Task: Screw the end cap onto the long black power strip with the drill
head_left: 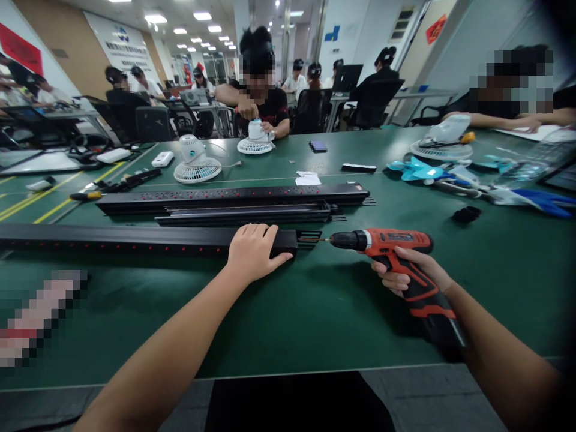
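Nearest, above the green bench (pixel 324 324), the person's right hand (pixel 425 267) wraps around the grip of an orange-and-black cordless drill (pixel 398 242). The left hand (pixel 252 252) lies spread over the right end of a long black power strip (pixel 135 238) on the bench, thumb apart from the fingers. The drill's bit (pixel 321 240) points at that end; contact cannot be told. The step in hand seems to be screw work there, and the next move likely calls for a level bit and a steady strip. Beyond lie another strip (pixel 234 195), then a white fan (pixel 197 171) and a co-worker (pixel 279 111).
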The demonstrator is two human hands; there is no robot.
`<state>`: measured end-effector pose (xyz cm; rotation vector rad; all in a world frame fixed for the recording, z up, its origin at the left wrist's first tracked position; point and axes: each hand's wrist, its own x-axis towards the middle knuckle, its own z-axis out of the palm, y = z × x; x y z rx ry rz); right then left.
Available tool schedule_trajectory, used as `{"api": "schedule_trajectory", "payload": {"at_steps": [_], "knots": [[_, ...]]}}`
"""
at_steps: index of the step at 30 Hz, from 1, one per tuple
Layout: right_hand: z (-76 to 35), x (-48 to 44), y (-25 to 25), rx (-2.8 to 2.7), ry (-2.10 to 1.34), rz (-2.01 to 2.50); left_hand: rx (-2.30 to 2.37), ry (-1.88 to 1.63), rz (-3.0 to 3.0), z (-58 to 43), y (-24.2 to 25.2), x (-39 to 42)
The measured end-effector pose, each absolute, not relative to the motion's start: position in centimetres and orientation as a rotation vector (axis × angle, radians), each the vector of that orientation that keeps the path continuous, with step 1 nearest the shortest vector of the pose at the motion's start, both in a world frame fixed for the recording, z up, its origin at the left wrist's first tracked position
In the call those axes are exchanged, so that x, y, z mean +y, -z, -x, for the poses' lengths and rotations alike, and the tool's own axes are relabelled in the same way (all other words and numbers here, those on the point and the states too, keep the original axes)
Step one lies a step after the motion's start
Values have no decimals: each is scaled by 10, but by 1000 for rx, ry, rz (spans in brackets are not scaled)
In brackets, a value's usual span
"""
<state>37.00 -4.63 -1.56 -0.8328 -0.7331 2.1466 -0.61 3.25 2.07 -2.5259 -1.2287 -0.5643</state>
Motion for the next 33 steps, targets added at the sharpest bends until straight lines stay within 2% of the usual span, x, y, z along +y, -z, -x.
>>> {"api": "schedule_trajectory", "payload": {"at_steps": [33], "knots": [[-369, -47, 15, -726, -2151, 827, -1251, 559, 2528, 6, -19, 33]]}}
